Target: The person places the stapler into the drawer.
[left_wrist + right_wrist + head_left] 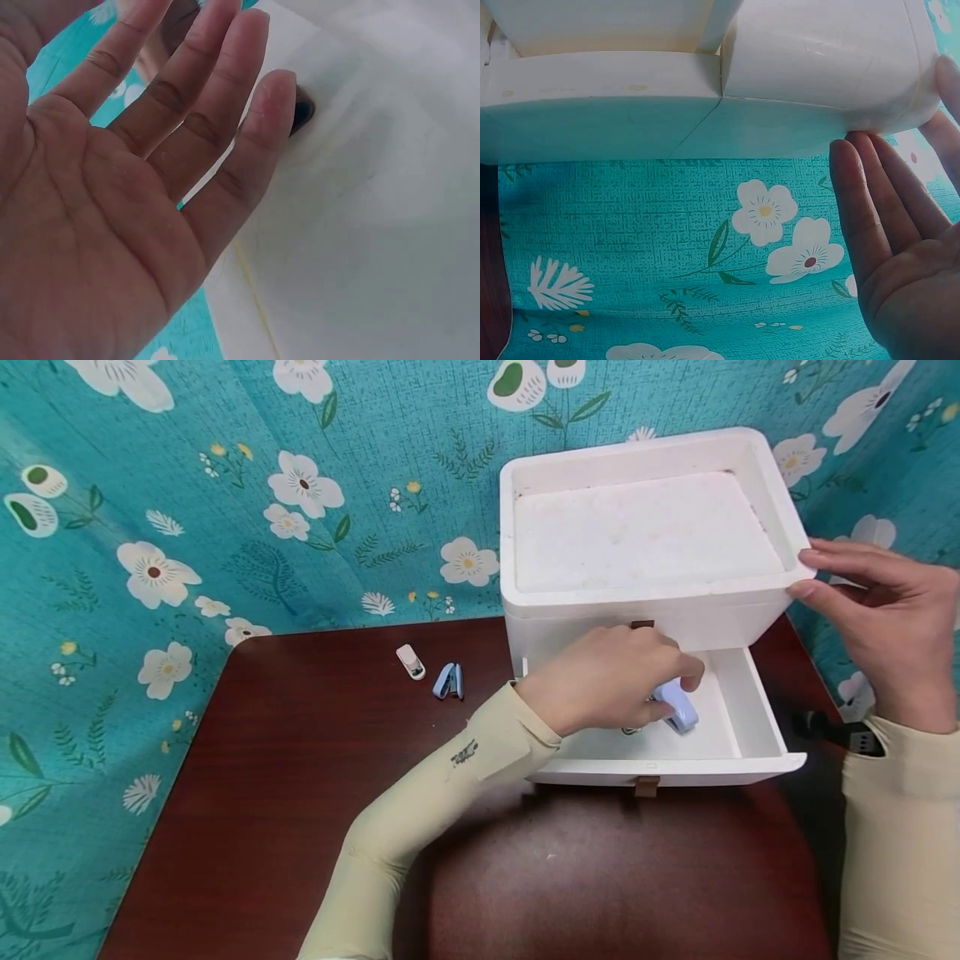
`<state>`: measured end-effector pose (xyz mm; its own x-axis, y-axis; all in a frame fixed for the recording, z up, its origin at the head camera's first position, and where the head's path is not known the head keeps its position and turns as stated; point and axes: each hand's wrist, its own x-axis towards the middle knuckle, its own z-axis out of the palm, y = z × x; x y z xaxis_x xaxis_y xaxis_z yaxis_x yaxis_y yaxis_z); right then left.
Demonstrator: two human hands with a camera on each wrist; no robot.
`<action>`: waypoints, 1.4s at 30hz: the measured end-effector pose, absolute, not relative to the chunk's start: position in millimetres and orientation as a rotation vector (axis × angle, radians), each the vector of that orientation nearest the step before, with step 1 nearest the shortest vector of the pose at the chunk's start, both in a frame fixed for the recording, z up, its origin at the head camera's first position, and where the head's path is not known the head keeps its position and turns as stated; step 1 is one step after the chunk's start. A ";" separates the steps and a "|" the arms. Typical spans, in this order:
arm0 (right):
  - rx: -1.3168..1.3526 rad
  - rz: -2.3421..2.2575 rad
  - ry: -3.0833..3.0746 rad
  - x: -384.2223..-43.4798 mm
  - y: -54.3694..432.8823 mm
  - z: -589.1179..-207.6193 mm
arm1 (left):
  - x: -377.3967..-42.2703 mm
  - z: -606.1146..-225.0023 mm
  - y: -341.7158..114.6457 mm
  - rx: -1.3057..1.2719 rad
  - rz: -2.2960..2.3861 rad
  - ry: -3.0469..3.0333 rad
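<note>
My left hand (pixel 611 681) reaches over the pulled-out drawer (pixel 761 706) of a white storage box (pixel 652 606). Its thumb and index finger pinch a small lavender stapler (pixel 678 706), tilted inside the drawer. In the left wrist view the palm and the outer fingers (pixel 262 127) show, the fingers fairly straight, and the stapler is out of sight. My right hand (pixel 888 618) touches the box's right front corner at the rim. Seen from the right wrist, its straight fingers (pixel 862 195) rest their tips against that corner, with the thumb on the other side.
Left of the box, a small white stapler (pixel 410 662) and a small blue stapler (pixel 448 681) lie on the dark wooden table (pixel 315 777). A small metallic thing (pixel 632 731) peeks out under my left hand. Teal floral cloth (pixel 375 485) hangs behind and at the sides.
</note>
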<state>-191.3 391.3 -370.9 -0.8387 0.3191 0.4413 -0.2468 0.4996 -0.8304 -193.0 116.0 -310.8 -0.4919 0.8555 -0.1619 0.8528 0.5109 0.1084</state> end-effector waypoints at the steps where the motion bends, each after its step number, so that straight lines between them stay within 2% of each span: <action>1: -0.058 1.338 -2.189 -191.5 391.1 -370.9 | -193.0 -309.3 113.4 1.463 0.055 2.550; 20: -0.200 1.365 -2.212 -191.8 391.3 -372.1 | -191.7 -312.8 38.4 1.507 0.994 2.494; 42: -0.184 1.379 -2.201 -192.3 390.8 -372.8 | -176.9 -343.5 -1.1 1.453 1.292 2.660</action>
